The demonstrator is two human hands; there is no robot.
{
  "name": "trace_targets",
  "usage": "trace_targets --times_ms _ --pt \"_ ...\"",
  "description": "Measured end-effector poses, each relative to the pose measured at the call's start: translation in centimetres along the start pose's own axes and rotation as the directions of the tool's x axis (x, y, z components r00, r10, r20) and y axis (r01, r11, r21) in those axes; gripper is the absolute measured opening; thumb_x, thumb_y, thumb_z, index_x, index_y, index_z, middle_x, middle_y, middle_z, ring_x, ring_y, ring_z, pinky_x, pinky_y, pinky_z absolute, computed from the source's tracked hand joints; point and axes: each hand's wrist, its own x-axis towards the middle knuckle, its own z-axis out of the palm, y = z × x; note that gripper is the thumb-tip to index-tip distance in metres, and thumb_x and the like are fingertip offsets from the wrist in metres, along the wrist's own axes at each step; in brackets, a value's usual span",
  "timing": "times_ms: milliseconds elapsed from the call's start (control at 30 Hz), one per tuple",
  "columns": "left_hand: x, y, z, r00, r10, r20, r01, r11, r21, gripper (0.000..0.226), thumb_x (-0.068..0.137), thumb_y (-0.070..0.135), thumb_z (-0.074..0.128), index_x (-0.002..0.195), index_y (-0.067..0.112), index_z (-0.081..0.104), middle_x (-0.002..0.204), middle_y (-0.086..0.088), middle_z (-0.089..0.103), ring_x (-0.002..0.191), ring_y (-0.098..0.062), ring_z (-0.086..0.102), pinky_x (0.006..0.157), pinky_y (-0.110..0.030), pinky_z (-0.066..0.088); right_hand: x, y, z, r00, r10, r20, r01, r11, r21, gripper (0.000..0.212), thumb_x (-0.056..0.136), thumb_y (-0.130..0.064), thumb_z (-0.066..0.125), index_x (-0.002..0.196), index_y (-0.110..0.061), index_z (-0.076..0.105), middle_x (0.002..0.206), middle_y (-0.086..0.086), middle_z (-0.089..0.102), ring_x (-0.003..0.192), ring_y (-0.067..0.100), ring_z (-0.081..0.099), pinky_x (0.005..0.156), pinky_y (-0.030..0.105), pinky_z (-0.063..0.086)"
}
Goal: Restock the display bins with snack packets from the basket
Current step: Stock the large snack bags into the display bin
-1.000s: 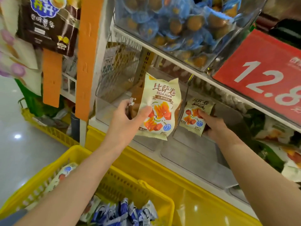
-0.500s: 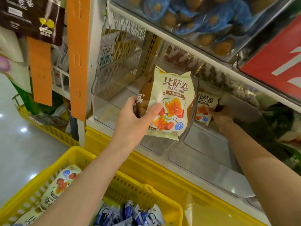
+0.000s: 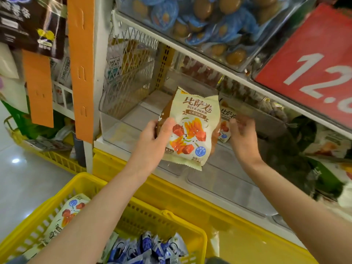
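My left hand (image 3: 155,135) grips a cream snack packet (image 3: 190,130) with orange and red pictures, upright in front of the clear display bins (image 3: 118,128). A second, like packet (image 3: 225,121) stands inside the bin behind it, half hidden. My right hand (image 3: 242,136) is beside that packet with loosely bent, blurred fingers, and the thumb is at its edge. Below, the yellow basket (image 3: 171,214) holds another cream packet (image 3: 66,216) and several blue-and-white packets (image 3: 152,248).
Above is a shelf bin of blue-wrapped brown snacks (image 3: 200,21) and a red price sign (image 3: 314,60). A white wire mesh panel (image 3: 131,73) and an orange strip (image 3: 82,69) stand at left. Green packets (image 3: 323,149) fill the bin at right. A yellow ledge (image 3: 238,244) runs below.
My right hand pushed the small packet deeper into the bin, then drew back a little, leaving it standing there. My left hand kept hold of its packet and shifted right.
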Motion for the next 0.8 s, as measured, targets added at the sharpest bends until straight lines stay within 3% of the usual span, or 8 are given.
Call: trace_targets --times_ms 100,200,267,367,467,633,733,800 --pt "-0.8 0.0 0.4 0.997 0.023 0.075 -0.029 0.997 0.071 0.033 0.077 0.058 0.047 0.091 0.029 0.054 0.081 0.014 0.069 0.070 0.007 0.065 0.051 -0.007 0.046 -4.7 -3.4 -2.1 0.986 -0.086 0.140 0.060 0.982 0.178 0.038 0.096 -0.042 0.041 0.127 -0.020 0.042 0.116 -0.011 0.056 0.098 -0.008 0.058 0.082 0.010 0.047" --pt "-2.2 -0.1 0.8 0.980 0.086 0.181 -0.102 0.992 0.080 0.028 0.075 0.052 0.051 0.095 0.032 0.055 0.080 0.020 0.070 0.075 0.008 0.065 0.055 -0.006 0.046 -7.3 -5.6 -4.5 0.920 -0.052 0.389 -0.019 0.984 0.177 0.057 0.077 -0.055 0.055 0.123 -0.024 0.040 0.107 -0.009 0.062 0.088 -0.001 0.065 0.067 0.015 0.053" --pt "-3.1 0.0 1.2 0.967 0.127 0.220 -0.143 0.988 0.058 0.030 0.073 0.047 0.053 0.099 0.033 0.054 0.083 0.021 0.070 0.079 0.008 0.064 0.058 -0.006 0.047 -8.2 -6.2 -6.0 0.893 -0.054 0.447 0.015 0.996 0.091 0.062 0.059 -0.054 0.064 0.113 -0.027 0.046 0.102 -0.009 0.066 0.086 0.002 0.067 0.065 0.019 0.056" --pt "-4.0 0.3 2.0 0.944 0.157 0.290 -0.177 0.983 0.043 0.040 0.069 0.046 0.060 0.107 0.034 0.051 0.091 0.022 0.068 0.086 0.007 0.064 0.064 -0.010 0.049 -9.0 -6.1 -8.3 0.927 -0.126 0.352 0.094 0.990 0.108 0.050 0.053 -0.047 0.071 0.097 -0.033 0.052 0.095 -0.009 0.068 0.082 0.001 0.068 0.059 0.017 0.055" --pt "-3.8 1.2 3.8 0.930 0.199 0.310 -0.265 0.945 0.189 0.055 0.069 0.042 0.069 0.119 0.030 0.049 0.103 0.019 0.063 0.093 0.004 0.061 0.074 -0.012 0.051 -9.3 -5.5 -10.4 0.951 -0.247 0.184 0.224 0.965 0.137 0.038 0.062 -0.028 0.078 0.091 -0.031 0.054 0.088 -0.012 0.067 0.079 -0.003 0.067 0.055 0.010 0.050" --pt "-2.3 2.3 8.3 0.852 0.422 0.312 -0.522 0.739 0.426 0.053 0.086 0.028 0.063 0.133 0.019 0.042 0.125 0.007 0.050 0.111 -0.003 0.050 0.091 -0.013 0.042 -8.3 -3.5 -13.0 0.932 -0.359 -0.050 0.359 0.933 -0.014 0.043 0.067 -0.021 0.080 0.086 -0.042 0.047 0.090 -0.031 0.061 0.090 -0.010 0.061 0.065 0.010 0.052" --pt "-1.8 0.9 9.1 0.825 0.408 0.391 -0.565 0.587 0.580 0.041 0.095 0.033 0.046 0.133 0.020 0.042 0.130 0.003 0.051 0.117 -0.010 0.050 0.091 -0.020 0.039 -6.4 -1.5 -12.8 0.945 -0.320 -0.068 0.309 0.941 -0.142 0.043 0.069 -0.021 0.080 0.086 -0.040 0.045 0.084 -0.026 0.057 0.082 -0.021 0.056 0.057 0.005 0.048" --pt "-1.8 -0.8 8.5 0.777 0.360 0.517 -0.629 0.403 0.665 0.033 0.099 0.035 0.035 0.124 0.020 0.051 0.118 0.003 0.059 0.108 -0.012 0.057 0.088 -0.022 0.043 -4.5 0.2 -11.8 0.970 -0.240 -0.041 0.227 0.953 -0.199 0.040 0.071 -0.021 0.079 0.090 -0.031 0.045 0.082 -0.023 0.055 0.070 -0.014 0.059 0.048 0.004 0.044"
